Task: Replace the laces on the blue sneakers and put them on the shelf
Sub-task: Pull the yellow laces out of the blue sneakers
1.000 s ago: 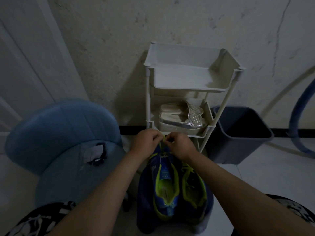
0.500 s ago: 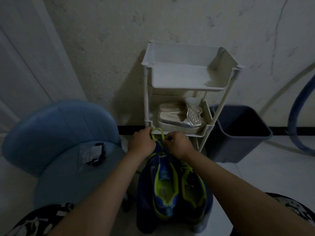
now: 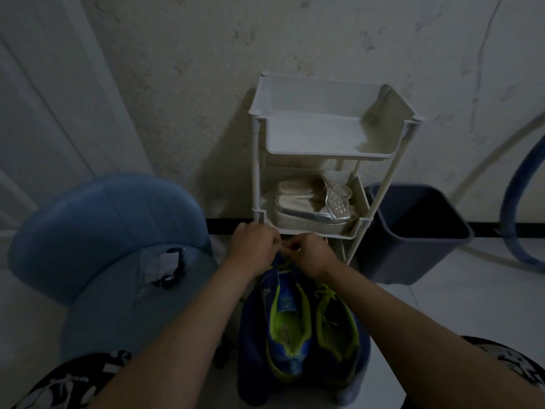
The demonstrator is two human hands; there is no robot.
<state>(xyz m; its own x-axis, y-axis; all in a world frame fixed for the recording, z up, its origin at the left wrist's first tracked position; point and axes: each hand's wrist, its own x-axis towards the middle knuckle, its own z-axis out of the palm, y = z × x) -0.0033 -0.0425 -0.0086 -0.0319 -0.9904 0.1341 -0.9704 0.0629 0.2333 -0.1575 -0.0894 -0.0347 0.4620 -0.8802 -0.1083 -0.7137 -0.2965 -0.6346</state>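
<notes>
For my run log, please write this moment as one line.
step: lacing | left hand: pinches lace | right hand: pinches lace | blue sneakers: before shelf, not on it

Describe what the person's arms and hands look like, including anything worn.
The left forearm and right forearm are bare, with no sleeve in view up to the frame edge. The left hand and right hand wear no gloves. No watch, band or ring shows, though the light is dim. Black clothing with a white pattern shows at the lower corners.
</notes>
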